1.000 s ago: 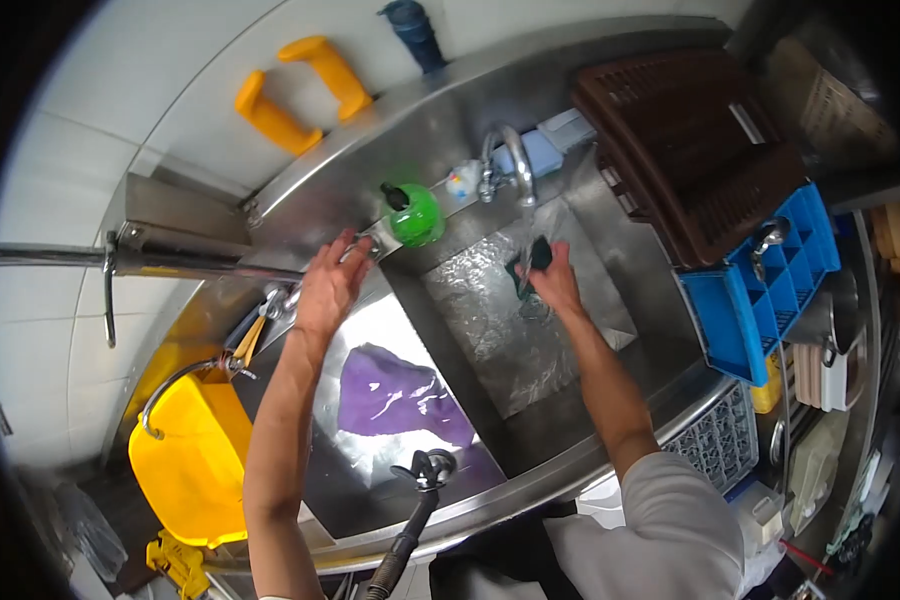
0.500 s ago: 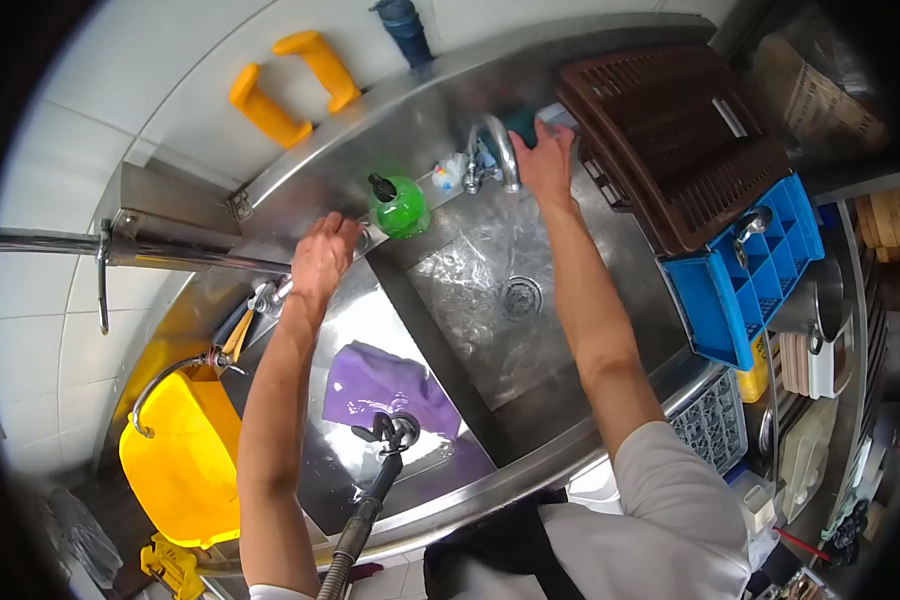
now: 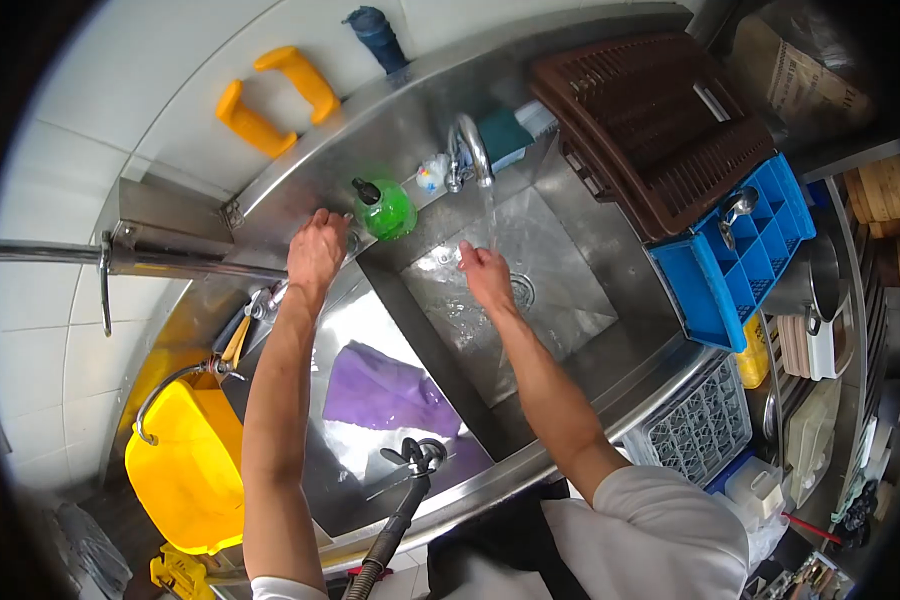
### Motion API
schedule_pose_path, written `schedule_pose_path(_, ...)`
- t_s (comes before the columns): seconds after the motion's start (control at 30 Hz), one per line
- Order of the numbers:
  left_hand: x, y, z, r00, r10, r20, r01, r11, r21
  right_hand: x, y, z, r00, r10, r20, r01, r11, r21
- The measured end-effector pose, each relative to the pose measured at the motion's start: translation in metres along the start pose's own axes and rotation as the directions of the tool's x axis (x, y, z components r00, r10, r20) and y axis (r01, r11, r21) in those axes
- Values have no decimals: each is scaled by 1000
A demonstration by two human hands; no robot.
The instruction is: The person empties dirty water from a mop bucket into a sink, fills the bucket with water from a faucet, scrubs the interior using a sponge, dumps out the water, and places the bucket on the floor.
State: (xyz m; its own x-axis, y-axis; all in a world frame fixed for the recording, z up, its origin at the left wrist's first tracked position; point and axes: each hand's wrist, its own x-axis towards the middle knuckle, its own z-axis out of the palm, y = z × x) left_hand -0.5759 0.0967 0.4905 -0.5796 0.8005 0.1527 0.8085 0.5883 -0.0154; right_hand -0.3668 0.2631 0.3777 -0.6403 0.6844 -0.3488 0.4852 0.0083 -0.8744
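My left hand (image 3: 317,250) rests at the back ledge, left of a green soap bottle (image 3: 385,210) with a black pump. Its fingers are curled down beside a small metal fitting (image 3: 351,241); what they grip is hidden. In the right basin (image 3: 570,260), my right hand (image 3: 486,272) is raised over the drain, fingers closed, thumb up. I cannot make out anything in it. Just beyond, water runs from the curved tap (image 3: 473,150). A wet purple cloth (image 3: 385,388) lies in the left basin, below a spray nozzle (image 3: 422,455) on a hose.
A brown plastic crate (image 3: 660,130) leans at the right, beside a blue divided cutlery tray (image 3: 735,265) with a ladle (image 3: 738,212). A yellow bucket (image 3: 185,460) stands at left. A teal cloth (image 3: 505,135) lies behind the tap. Yellow handles (image 3: 300,80) lean against the wall.
My right hand has left the area behind the tap and come down toward me into the right basin, its fingers closing. My left hand stays at the ledge. The view has shifted slightly.
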Motion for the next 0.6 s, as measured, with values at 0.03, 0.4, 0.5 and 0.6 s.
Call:
schedule_pose_path(0.03,0,-1,2,998,-50,30,50,999,6,3,2,-2,998,-40,-43,40,999,15)
schedule_pose_path(0.4,5,5,5,982,-173,78,171,985,34,-8,-54,-37,996,-71,54,63,987,150)
schedule_pose_path(0.5,7,6,7,980,-183,80,180,983,42,-4,-57,-38,997,-59,43,62,996,-70)
schedule_pose_path(0.6,6,7,6,979,-190,70,188,981,38,-2,-48,-33,982,-191,10,188,957,-219)
